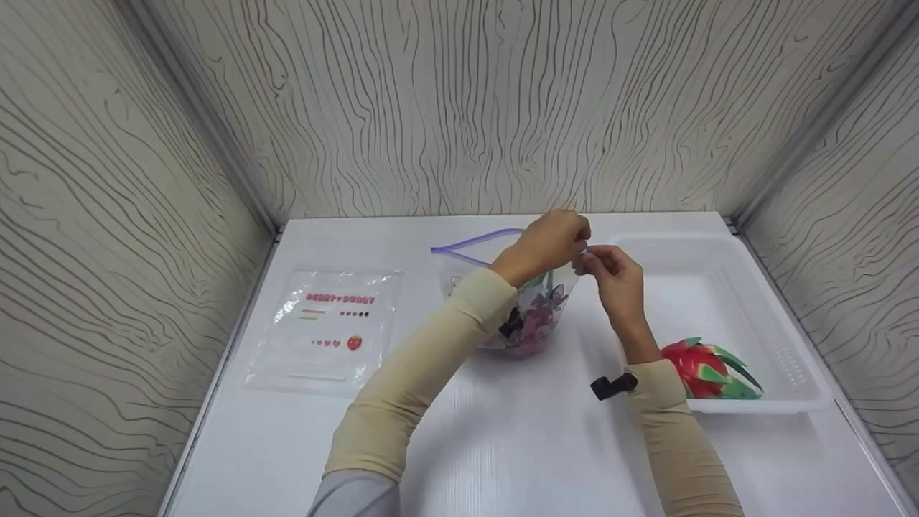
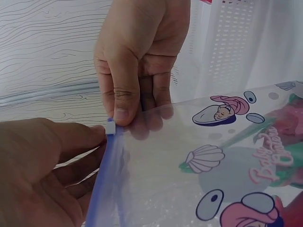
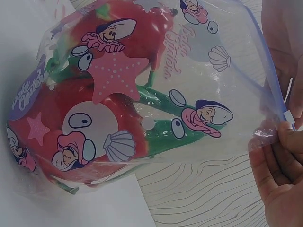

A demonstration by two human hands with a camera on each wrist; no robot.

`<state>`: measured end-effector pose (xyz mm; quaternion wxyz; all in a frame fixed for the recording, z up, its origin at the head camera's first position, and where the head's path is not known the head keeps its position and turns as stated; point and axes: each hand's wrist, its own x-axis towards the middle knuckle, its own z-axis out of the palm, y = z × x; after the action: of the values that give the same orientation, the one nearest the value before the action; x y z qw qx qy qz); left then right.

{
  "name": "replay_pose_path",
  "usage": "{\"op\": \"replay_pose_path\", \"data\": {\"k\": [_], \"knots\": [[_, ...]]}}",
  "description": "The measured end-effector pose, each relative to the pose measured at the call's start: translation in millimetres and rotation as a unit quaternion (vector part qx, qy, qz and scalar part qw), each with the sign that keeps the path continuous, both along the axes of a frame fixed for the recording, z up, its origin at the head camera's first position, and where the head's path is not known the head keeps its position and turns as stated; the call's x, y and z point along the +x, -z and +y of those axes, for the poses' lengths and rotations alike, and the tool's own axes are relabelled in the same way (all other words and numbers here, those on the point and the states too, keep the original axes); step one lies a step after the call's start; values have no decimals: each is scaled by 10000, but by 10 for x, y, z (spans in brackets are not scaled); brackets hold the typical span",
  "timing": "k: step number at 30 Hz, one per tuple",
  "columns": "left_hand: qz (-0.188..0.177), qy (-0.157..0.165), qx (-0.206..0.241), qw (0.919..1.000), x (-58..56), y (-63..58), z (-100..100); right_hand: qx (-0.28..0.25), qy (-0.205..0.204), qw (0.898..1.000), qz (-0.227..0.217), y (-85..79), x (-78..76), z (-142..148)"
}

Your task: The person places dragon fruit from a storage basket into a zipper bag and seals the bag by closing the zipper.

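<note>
A clear zip bag (image 1: pixel 535 316) printed with cartoon oysters, shells and starfish stands upright on the table. Red-and-green dragon fruits (image 3: pixel 106 130) are inside it. Its purple zip (image 1: pixel 470 244) gapes at the left. My left hand (image 1: pixel 547 243) reaches across the bag's top, thumb and fingers pinching the small white slider (image 2: pixel 110 128) near the right corner. Just beyond the slider, my right hand (image 1: pixel 616 281) pinches that corner, its thumb in front and fingers behind the plastic, as the left wrist view shows.
A flat clear bag (image 1: pixel 323 327) with red print lies on the table at left. To the right stands a white basket (image 1: pixel 725 287) with perforated sides, and a dragon fruit (image 1: pixel 707 370) lies in its front part. Wood-patterned panels (image 1: pixel 467 108) enclose the table.
</note>
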<state>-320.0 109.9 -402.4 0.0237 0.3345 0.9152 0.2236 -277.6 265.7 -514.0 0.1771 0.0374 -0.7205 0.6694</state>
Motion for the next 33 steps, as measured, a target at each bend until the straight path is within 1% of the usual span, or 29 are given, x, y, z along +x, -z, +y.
{"op": "replay_pose_path", "data": {"k": [6,18,27,33], "knots": [[-43,-12,-61,10000,-10,23,19,32,53,10000,-31,5,0,2],[-157,15,-68,9999,-11,25,11,-23,97,9999,47,3,4,-12],[-205,203,168,9994,-28,39,-20,-27,143,9999,-25,-10,19,-31],[-250,316,291,9988,-45,40,-41,-41,184,9998,20,-25,20,-45]]}}
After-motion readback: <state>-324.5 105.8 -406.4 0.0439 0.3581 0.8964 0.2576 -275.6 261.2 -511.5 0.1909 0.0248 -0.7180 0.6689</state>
